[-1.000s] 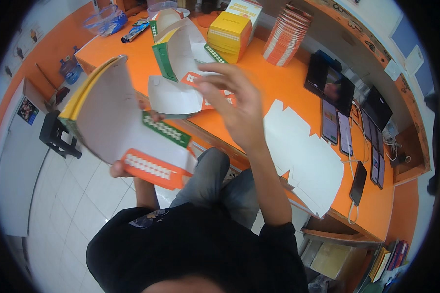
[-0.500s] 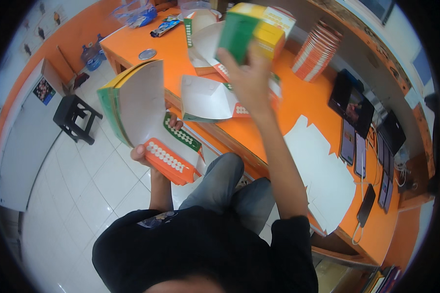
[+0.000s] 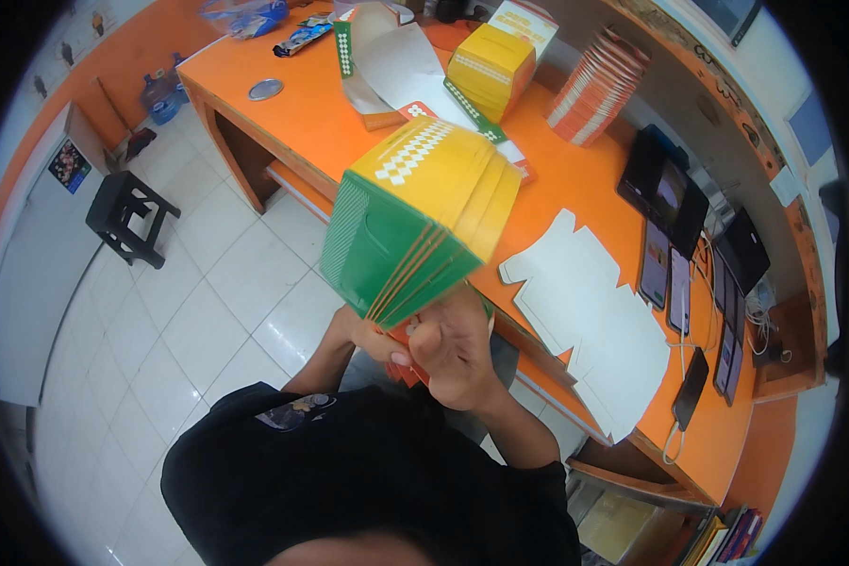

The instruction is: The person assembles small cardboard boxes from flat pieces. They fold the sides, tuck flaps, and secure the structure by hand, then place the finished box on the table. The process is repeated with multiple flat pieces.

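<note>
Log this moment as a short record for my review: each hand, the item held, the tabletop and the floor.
Left hand: gripping the lower edge of the carton stack
Right hand: close beside the left, under the stack; its grip is partly hidden
Item held: several nested cartons, green and yellow faces outward, tilted
Tabletop: orange; white cut sheets, yellow cartons, orange-and-white stack, phones at the right
Floor: pale tiles; black stool

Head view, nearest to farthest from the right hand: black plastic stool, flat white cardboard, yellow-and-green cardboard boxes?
1. Yellow-and-green cardboard boxes, just beyond the right hand.
2. Flat white cardboard, to the right.
3. Black plastic stool, far left.
</note>
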